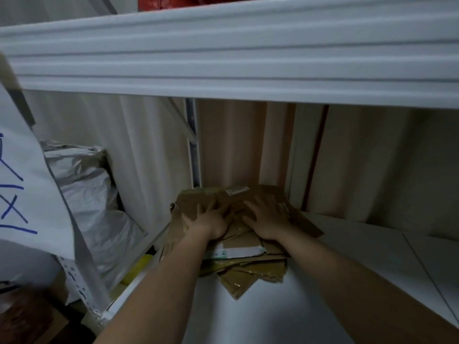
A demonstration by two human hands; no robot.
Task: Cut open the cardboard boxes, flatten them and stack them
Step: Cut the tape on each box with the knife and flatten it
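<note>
A stack of flattened cardboard boxes [248, 247] lay on a white shelf [360, 264], pushed back towards 12 o'clock against the pale corrugated wall [372, 165]. Both hands lay flat on top of the stack, palms down. The left hand [211, 220] had its fingers spread and straight, pressing the cardboard at about 11 o'clock on the stack; it gripped nothing. The right hand [267, 217] sat just beside it at about 1 o'clock, fingers likewise spread and straight, holding nothing. A white label [237, 190] showed on the top sheet beyond the fingertips, and a white strip of tape [236, 252] crossed a lower sheet near the wrists. At 9 o'clock from the stack grey plastic bags [89, 194] were piled past the shelf's edge. A white beam [223, 55] of the shelf above ran across at 12 o'clock
</note>
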